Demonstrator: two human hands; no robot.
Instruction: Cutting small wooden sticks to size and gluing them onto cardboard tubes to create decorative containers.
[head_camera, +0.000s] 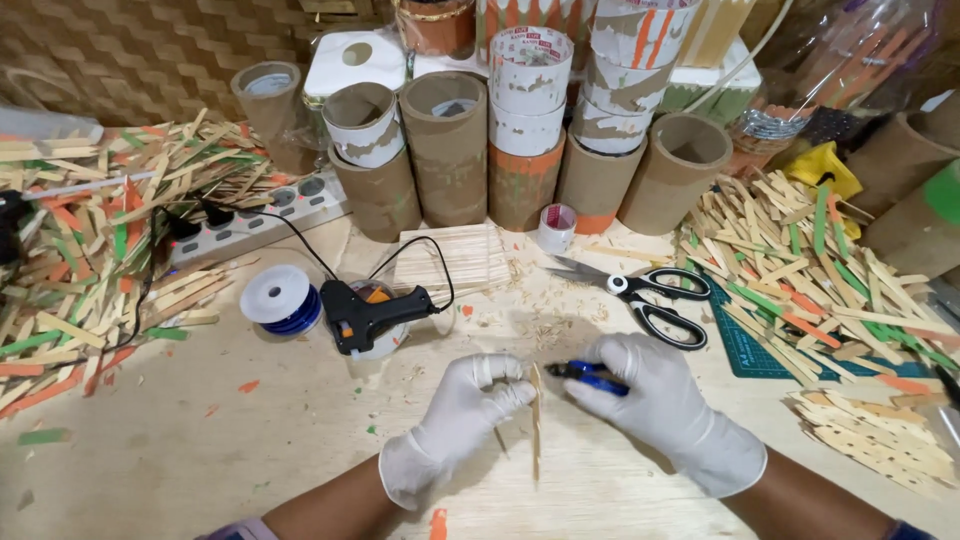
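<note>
Two gloved hands work at the lower middle of the frame, over a pale wooden tabletop (200, 450) littered with shavings. The left hand (455, 420), in a white glove, pinches the upper end of a thin wooden stick (536, 425) between thumb and fingertips; the stick stands nearly upright in the picture, its lower end reaching toward the bottom edge. The right hand (665, 405), also gloved, is clenched around a blue-handled cutter (585, 374) whose dark nose points left and meets the top of the stick.

Just above the left hand lies a black hot-glue gun (375, 312), its cord looping up to a white power strip (265, 215) at centre left. Left of the gun sits a white spool of blue wire (280, 300). A flat mat of joined sticks (450, 260) lies above the gun. Black-handled scissors (650, 295) lie open to the upper right of the hands, near the corner of a green cutting mat (745, 350). Cardboard tubes (450, 150) stand in a row across the top. Heaps of plain, green and orange craft sticks (90, 250) fill the left and right sides.
</note>
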